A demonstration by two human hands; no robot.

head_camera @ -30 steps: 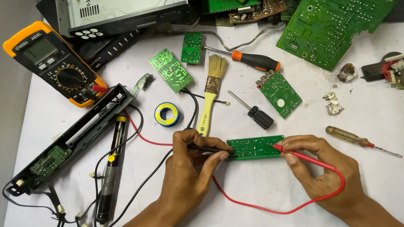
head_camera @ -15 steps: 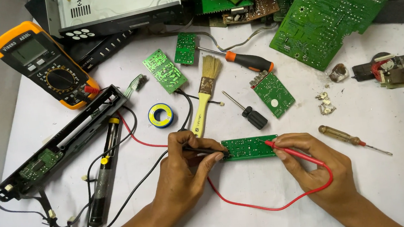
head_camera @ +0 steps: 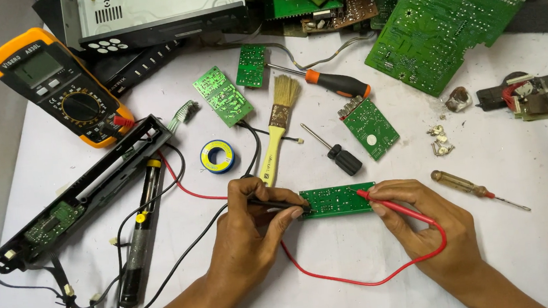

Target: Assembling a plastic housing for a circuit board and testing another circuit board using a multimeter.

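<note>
Small green circuit board (head_camera: pixel 337 200) lies flat on the white table (head_camera: pixel 520 172), just below centre of view. Left hand (head_camera: pixel 254 225) pinches a black probe (head_camera: pixel 277 204) between thumb and fingers, tip set on the board's left end. Right hand (head_camera: pixel 425 223) holds a red probe (head_camera: pixel 391 204) the same way, pen-fashion, tip on the board toward its right end; the red lead (head_camera: pixel 364 279) loops under the board from 5 o'clock round to 7 o'clock. Both grips closed narrow around the probe shafts. At 12 o'clock from the board, a paintbrush (head_camera: pixel 275 131) with a yellow handle, bristles pointing away. At 1 o'clock, a small black-handled screwdriver (head_camera: pixel 333 152) and a second small green board (head_camera: pixel 369 128); farther out, an orange-handled screwdriver (head_camera: pixel 337 84). At 3 o'clock, a slim brown-handled screwdriver (head_camera: pixel 468 186), apart from the right hand. At 10 o'clock, a blue-and-yellow solder roll (head_camera: pixel 217 156); well beyond it, an orange multimeter (head_camera: pixel 60 87) at the table's far left corner. At 9 o'clock, a long black panel frame (head_camera: pixel 86 193) lying diagonal, with a soldering iron (head_camera: pixel 139 242) beside it. Large green board (head_camera: pixel 441 20) at far 2 o'clock.
</note>
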